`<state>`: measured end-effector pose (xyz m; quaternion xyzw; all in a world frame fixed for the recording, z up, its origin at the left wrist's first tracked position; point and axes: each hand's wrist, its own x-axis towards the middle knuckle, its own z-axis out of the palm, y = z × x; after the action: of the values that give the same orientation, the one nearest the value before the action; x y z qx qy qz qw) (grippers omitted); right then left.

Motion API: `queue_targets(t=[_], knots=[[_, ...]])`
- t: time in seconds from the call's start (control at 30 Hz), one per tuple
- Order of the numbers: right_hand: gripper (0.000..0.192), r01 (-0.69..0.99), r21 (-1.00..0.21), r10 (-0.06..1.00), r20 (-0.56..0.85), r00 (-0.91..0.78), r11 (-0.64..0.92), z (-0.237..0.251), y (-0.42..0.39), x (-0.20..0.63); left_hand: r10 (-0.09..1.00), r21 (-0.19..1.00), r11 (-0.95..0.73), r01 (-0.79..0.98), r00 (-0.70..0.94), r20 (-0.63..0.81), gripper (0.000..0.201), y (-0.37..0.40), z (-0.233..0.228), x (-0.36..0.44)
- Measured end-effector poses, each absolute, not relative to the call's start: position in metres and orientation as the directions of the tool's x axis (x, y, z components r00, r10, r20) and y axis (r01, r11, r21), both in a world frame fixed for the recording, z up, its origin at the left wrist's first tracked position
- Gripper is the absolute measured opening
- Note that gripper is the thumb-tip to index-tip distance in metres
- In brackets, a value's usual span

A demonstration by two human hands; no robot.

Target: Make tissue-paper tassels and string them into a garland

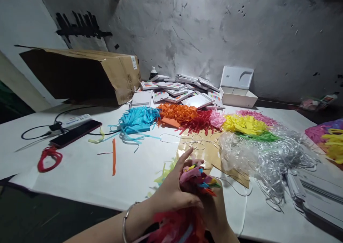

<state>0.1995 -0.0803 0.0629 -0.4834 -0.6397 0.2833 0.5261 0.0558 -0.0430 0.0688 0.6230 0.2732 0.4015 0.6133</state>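
Observation:
Close to the table's front edge, a bundle of multicoloured tissue paper tassels (pixel 193 177) sticks up between my two hands. My left hand (pixel 171 191), with a silver bracelet at the wrist, curls round the bundle while its index finger points up and away. My right hand (pixel 215 205) grips the same bundle from the other side, its fingers partly hidden. Red and pink fringe (pixel 174 227) hangs below the hands, blurred. Just beyond lies a sheet of brown paper (pixel 184 146) with loops of thin cord on it.
Fringed paper lies in piles: blue (pixel 139 118), orange (pixel 178 112), red (pixel 199 121) and yellow (pixel 245 124). Silvery clear strands (pixel 281 157) tangle at right. Behind are flat white packs (pixel 177 87), a white box (pixel 238 96) and a large carton (pixel 120 75). A phone (pixel 76 133) lies left.

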Motion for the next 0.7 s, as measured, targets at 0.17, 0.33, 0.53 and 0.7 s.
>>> queue_targets(t=[0.17, 0.33, 0.53, 0.7], knots=[[0.033, 0.232, -0.953, 0.941, 0.249, 0.228, 0.196, 0.054, -0.086, 0.194, 0.784, 0.857, 0.067, -0.511, 0.558, 0.272, 0.113, -0.070, 0.045, 0.091], [0.034, 0.242, -0.953, 0.949, 0.234, 0.211, 0.182, 0.060, -0.083, 0.206, 0.768, 0.930, 0.063, -0.363, 0.612, 0.187, 0.084, -0.072, 0.054, 0.090], [0.079, 0.171, -0.952, 0.965, 0.261, 0.027, 0.253, 0.063, -0.080, 0.250, 0.880, 0.909, 0.131, -0.395, 0.469, 0.077, 0.076, -0.024, 0.071, 0.037], [0.021, 0.690, -0.564, 0.828, 0.553, -0.094, 0.454, 0.039, -0.085, 0.287, 0.941, 0.966, 0.119, -0.228, 0.336, -0.037, 0.054, 0.016, 0.097, -0.016]])
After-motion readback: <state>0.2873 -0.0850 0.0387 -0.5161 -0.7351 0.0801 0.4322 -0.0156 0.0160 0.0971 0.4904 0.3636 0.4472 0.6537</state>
